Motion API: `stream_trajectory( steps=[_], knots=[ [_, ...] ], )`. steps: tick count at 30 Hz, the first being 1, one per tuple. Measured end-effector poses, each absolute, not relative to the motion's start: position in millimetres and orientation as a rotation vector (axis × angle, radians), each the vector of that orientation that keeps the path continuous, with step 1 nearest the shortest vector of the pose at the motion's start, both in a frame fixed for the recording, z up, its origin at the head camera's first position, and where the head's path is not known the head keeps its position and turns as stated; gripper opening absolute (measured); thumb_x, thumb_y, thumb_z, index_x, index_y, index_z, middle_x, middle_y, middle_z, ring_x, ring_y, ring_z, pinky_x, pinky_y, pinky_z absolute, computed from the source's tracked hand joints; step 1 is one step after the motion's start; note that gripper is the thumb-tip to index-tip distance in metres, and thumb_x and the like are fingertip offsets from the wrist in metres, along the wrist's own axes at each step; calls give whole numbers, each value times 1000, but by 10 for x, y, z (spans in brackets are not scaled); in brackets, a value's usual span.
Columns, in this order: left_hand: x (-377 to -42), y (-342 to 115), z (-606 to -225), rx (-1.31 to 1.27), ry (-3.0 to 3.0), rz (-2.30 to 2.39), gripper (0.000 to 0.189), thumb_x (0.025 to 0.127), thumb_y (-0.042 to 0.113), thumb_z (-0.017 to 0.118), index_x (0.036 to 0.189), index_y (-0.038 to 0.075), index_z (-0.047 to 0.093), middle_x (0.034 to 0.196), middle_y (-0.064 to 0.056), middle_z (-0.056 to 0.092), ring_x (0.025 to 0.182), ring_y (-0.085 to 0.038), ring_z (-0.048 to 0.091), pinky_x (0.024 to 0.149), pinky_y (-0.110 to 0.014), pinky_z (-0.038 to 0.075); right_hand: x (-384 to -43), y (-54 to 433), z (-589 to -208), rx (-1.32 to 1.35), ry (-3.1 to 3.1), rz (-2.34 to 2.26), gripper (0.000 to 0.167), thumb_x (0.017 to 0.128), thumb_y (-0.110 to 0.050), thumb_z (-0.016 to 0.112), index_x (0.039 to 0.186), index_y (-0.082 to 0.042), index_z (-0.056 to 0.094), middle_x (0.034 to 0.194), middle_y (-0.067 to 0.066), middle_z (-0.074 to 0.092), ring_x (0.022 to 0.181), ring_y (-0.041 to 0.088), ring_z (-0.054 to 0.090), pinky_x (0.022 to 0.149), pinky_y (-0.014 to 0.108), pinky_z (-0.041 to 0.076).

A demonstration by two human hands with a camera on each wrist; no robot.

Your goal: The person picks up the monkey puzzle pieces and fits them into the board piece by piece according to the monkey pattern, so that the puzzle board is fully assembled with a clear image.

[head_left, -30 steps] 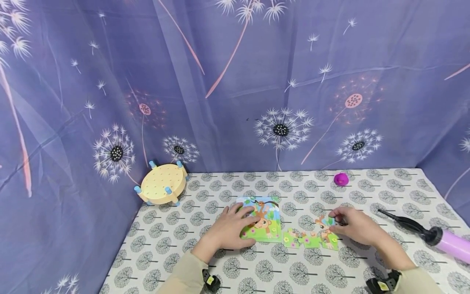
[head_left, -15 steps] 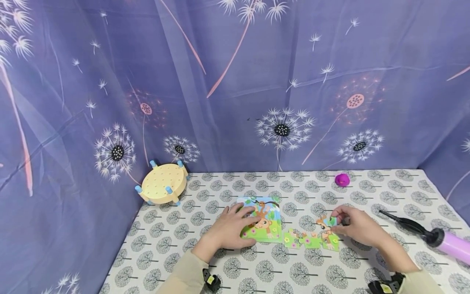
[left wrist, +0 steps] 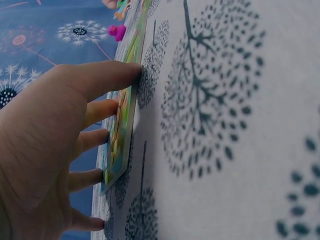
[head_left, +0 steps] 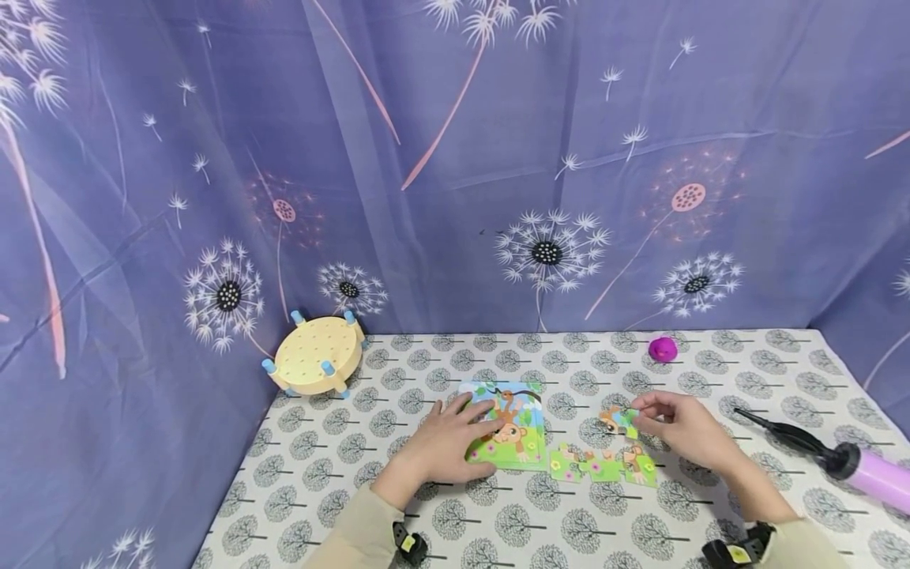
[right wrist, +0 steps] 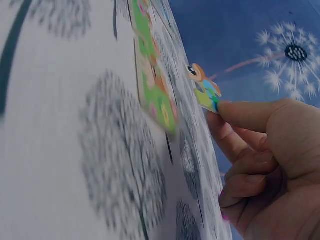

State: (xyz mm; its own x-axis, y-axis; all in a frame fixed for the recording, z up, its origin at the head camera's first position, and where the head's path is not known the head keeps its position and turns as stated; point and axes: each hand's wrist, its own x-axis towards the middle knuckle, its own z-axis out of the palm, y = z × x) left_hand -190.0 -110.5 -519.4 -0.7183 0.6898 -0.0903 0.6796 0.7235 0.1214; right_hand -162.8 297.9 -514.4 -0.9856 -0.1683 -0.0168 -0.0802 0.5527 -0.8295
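My left hand [head_left: 449,442] rests with spread fingers on the left part of a square monkey picture board [head_left: 526,442]. In the left wrist view its thumb reaches past the board's near edge onto the cloth. Between thumb and fingertips my right hand [head_left: 686,423] pinches a jigsaw puzzle piece [right wrist: 204,89] showing an eye, orange and green. That piece is raised over the cloth, behind a row of joined puzzle pieces [head_left: 603,468] with green grass and flowers. The row lies just right of the board.
A purple toy [head_left: 663,349] sits at the back right. A lilac pump with a black nozzle [head_left: 846,460] lies at the right edge. At the back left, a yellow round stand with blue legs [head_left: 317,356] leans by the curtain [head_left: 441,237].
My right hand has lifted the puzzle piece away from the right end of the row, backward and a little left, turning it. The left hand stays where it was.
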Motion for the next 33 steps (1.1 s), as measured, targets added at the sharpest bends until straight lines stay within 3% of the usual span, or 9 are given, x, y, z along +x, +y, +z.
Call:
stream_trajectory(
  steps=[5, 10, 20, 26, 33],
  knots=[
    [-1894, -1101, -5189, 1109, 2791, 123, 75, 97, 70, 52, 162, 37, 36, 171, 5, 24, 155, -39, 22, 111, -77, 27, -1688, 2756, -5137, -226, 2657, -1456, 29, 95, -19, 77, 117, -1, 69, 98, 7, 72, 81, 22, 67, 62, 30, 57],
    [-1896, -1093, -5171, 1095, 2786, 115, 75, 97, 71, 51, 163, 39, 34, 171, 6, 23, 155, -38, 21, 112, -76, 26, -1771, 2515, -5175, -251, 2599, -1501, 24, 94, -17, 77, 112, -2, 71, 93, 7, 72, 74, 24, 67, 58, 31, 57],
    [-1896, -1104, -5188, 1105, 2785, 116, 75, 96, 71, 51, 162, 38, 36, 171, 6, 24, 156, -36, 20, 112, -76, 28, -1889, 2036, -5220, -246, 2574, -1474, 23, 93, -18, 77, 111, -5, 74, 91, 2, 72, 78, 20, 65, 67, 32, 56],
    [-1899, -1110, -5196, 1105, 2785, 111, 75, 97, 71, 51, 162, 38, 35, 171, 6, 23, 156, -37, 20, 112, -76, 27, -1927, 1811, -5222, -193, 2500, -1525, 24, 92, -14, 78, 113, -2, 73, 93, 5, 72, 79, 20, 67, 65, 31, 58],
    [-1897, -1119, -5190, 1110, 2778, 97, 75, 98, 71, 48, 163, 37, 34, 172, 6, 20, 156, -38, 19, 113, -76, 26, -1958, 1646, -5213, -202, 2503, -1532, 22, 91, -9, 78, 110, 1, 73, 90, 4, 72, 81, 19, 68, 75, 33, 59]
  ],
)
